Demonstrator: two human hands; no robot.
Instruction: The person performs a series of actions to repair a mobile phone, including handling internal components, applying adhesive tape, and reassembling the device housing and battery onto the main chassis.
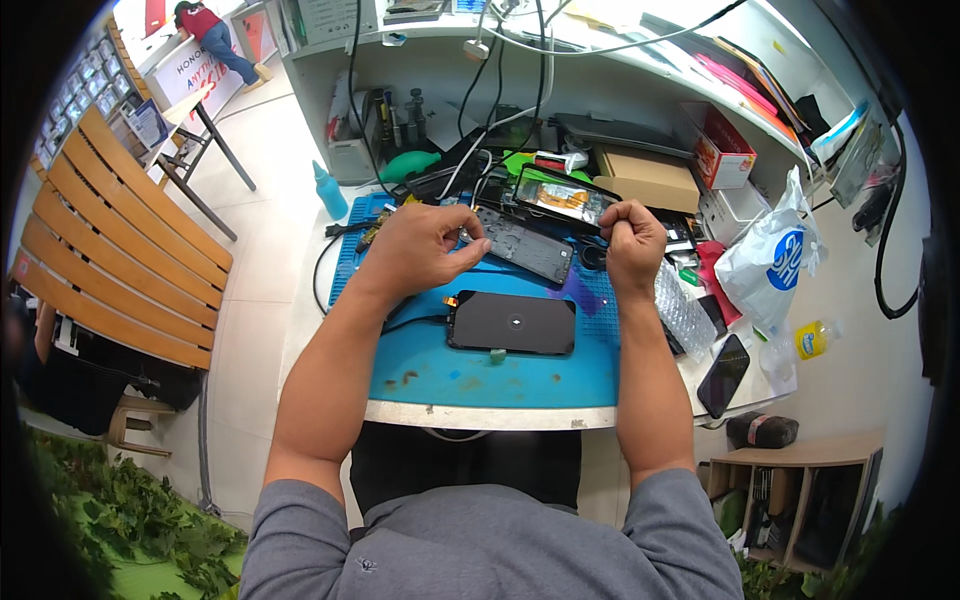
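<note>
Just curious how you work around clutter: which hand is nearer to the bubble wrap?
Right. The right hand is just up and left of the bubble wrap in the picture; the left hand is farther off to the left, over the blue mat.

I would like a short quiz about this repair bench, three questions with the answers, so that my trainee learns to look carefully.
1. True or false: the black phone panel lies nearer to the person than the grey phone frame.
2. Which is farthest left? A) green bulb B) blue bottle C) cardboard box
3. Which hand is nearer to the white plastic bag?
Key: 1 true; 2 B; 3 the right hand.
</note>
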